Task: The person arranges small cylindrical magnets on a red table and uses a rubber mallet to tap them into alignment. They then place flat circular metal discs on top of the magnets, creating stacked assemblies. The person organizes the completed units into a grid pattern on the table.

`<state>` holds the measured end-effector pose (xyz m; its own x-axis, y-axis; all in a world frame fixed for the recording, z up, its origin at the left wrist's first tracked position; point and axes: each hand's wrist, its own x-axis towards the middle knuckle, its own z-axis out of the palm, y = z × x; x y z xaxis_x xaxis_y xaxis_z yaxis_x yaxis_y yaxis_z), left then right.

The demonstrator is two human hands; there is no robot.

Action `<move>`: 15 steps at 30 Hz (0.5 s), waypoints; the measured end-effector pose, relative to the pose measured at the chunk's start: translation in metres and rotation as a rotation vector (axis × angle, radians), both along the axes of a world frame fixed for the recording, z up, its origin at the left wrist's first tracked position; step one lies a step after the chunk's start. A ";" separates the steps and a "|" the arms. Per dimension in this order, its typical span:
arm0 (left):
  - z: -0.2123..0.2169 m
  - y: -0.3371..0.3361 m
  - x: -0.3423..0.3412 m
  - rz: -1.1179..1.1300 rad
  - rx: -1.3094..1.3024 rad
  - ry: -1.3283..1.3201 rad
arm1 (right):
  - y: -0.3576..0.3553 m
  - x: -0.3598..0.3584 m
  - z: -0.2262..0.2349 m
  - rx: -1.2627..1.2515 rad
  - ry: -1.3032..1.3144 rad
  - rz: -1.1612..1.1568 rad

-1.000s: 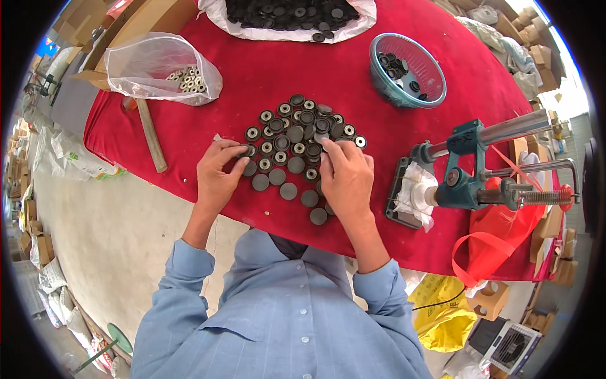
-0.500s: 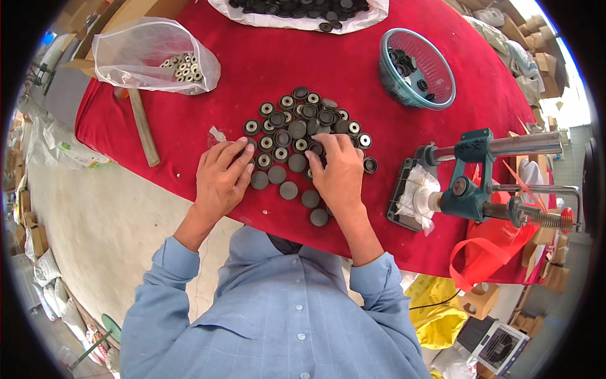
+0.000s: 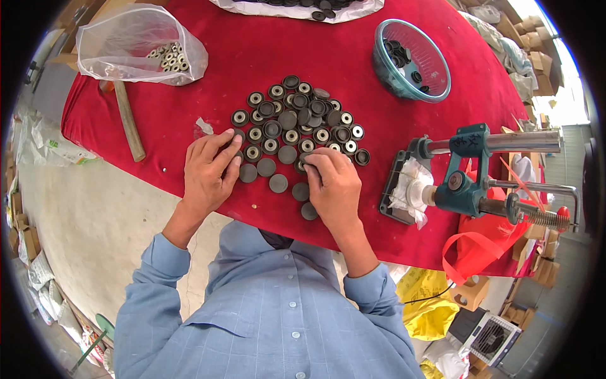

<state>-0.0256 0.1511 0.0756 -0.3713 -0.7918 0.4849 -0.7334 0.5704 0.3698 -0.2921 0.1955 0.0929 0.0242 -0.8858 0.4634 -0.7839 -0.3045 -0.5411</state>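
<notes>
A loose pile of black round caps [image 3: 287, 120] lies on the red cloth in front of me, several with silvery metal rings seated inside them. At the pile's left edge, my left hand [image 3: 209, 167] has its fingers curled on a black cap that is partly covered by the fingertips. My right hand [image 3: 334, 186] is at the pile's near right side, thumb and forefinger pinched on another black cap [image 3: 305, 158]. Several caps lie face down between the hands, showing plain dark tops, such as this cap [image 3: 278, 184].
A clear bag of metal rings [image 3: 142, 44] and a wooden-handled hammer [image 3: 129, 123] are at the left. Far right stands a teal basket [image 3: 445, 69] with black parts. A green hand press [image 3: 467, 164] is at the right, beside a red bag [image 3: 486, 246]. More black parts lie on white sheeting [image 3: 284, 11].
My right hand has drawn back from the middle of the pile toward its near edge, fingers pinched on a cap. My left hand stays at the left edge. The whole view has shifted slightly.
</notes>
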 end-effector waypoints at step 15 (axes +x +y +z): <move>0.034 0.003 -0.062 -0.135 0.075 0.079 | 0.027 0.008 0.000 0.018 0.304 0.036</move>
<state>-0.0874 0.1543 0.1097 -0.4400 -0.7724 0.4581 -0.6185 0.6305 0.4690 -0.2844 0.2227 0.0932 0.1906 -0.8900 0.4143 -0.8997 -0.3273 -0.2890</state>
